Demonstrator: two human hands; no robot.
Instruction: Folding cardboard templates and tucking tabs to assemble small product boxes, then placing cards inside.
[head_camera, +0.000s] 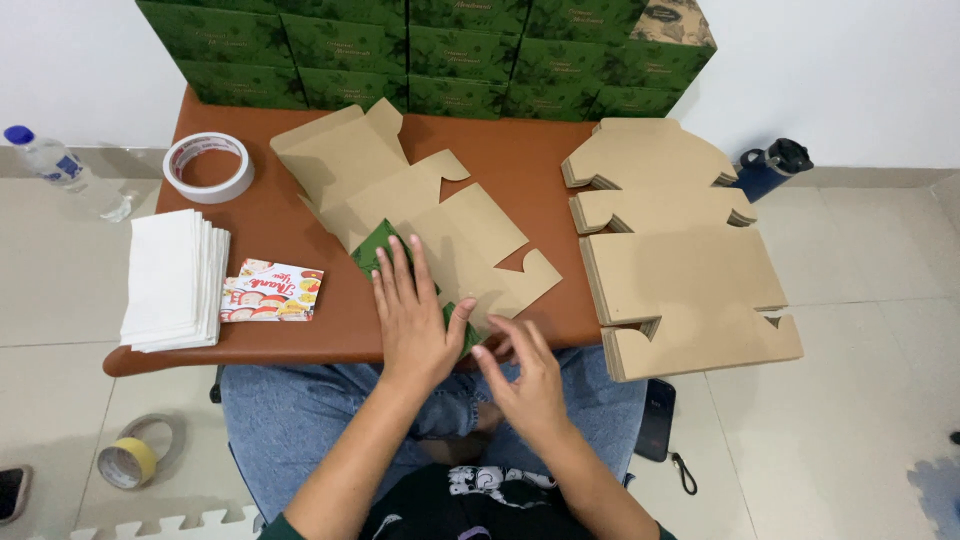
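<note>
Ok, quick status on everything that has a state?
Flat box blank: unfolded, one flap folded over, left hand pressing it.
Right hand: at the blank's near edge.
Blank stack: flat, unfolded.
Green boxes: assembled, closed, stacked.
Water bottle: capped, lying down.

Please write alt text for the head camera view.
A person's left hand presses flat on an unfolded cardboard box blank on a brown table, while the right hand touches its near edge. A stack of blanks lies right, a tape roll left.
</note>
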